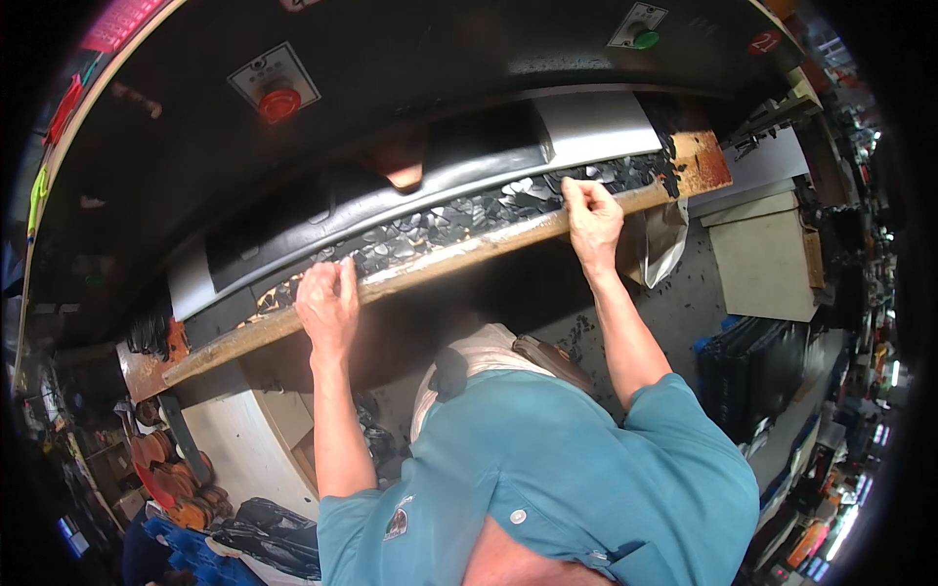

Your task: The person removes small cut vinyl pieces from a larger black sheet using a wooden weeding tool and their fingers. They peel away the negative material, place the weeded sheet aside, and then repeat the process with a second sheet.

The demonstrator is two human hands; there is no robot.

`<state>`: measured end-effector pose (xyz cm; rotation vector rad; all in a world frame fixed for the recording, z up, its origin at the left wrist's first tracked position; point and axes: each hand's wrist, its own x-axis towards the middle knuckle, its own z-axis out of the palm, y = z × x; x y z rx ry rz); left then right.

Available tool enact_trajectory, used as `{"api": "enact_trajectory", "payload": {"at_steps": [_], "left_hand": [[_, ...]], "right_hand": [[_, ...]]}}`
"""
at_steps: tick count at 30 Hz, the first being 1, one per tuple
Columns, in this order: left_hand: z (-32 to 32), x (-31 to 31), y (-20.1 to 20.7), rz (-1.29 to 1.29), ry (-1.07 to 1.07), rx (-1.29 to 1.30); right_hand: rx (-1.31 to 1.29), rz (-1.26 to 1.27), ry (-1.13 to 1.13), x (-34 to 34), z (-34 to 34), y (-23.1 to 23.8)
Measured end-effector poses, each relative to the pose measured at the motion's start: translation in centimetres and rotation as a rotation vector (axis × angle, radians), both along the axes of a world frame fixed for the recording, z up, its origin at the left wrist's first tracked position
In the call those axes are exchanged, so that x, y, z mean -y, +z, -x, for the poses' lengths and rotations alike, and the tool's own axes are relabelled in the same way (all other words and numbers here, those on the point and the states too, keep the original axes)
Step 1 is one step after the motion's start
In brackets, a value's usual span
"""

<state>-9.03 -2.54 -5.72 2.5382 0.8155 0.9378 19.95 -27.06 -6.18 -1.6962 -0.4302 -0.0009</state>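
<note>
My left hand (pixel 328 305) is at the wooden front edge (pixel 420 272) of a long dark machine bed, left of its middle. Its fingers are curled together, and what they hold, if anything, is hidden. Farther right, my right hand (pixel 594 223) reaches over the same edge. Its thumb and fingertips are pinched beside the black scraps, and I cannot make out anything between them. A strip of small black flat offcuts (pixel 459 217) lies between the edge and a smooth black sheet (pixel 293 217). The sheet's front rim is a pale, slightly bowed line behind the scraps.
Overhead, a dark machine beam carries a red button (pixel 279 102) and a green button (pixel 645 39). A bright metal plate (pixel 596 125) lies at the back right. Below right stand a pale cabinet (pixel 767 256) and stacked black material (pixel 752 376). Brown cut pieces (pixel 171 469) are piled lower left.
</note>
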Motion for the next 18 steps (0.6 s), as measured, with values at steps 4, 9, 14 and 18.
{"api": "enact_trajectory", "payload": {"at_steps": [4, 9, 14, 18], "left_hand": [[-0.8, -0.1, 3.1, 0.159, -0.094, -0.163], [-5.7, -3.5, 6.3, 0.27, -0.221, -0.063], [-13.0, -9.4, 4.1, 0.139, -0.167, -0.141], [-13.2, -9.9, 2.2, 0.044, -0.208, -0.119]], "right_hand": [[0.26, 0.048, 0.199, -4.9, 0.5, 2.8], [0.274, 0.356, 0.613, -17.1, -0.1, 5.2], [0.542, 0.705, 0.408, -22.2, 0.9, 4.6], [0.348, 0.62, 0.482, -20.9, -0.9, 5.9]]}}
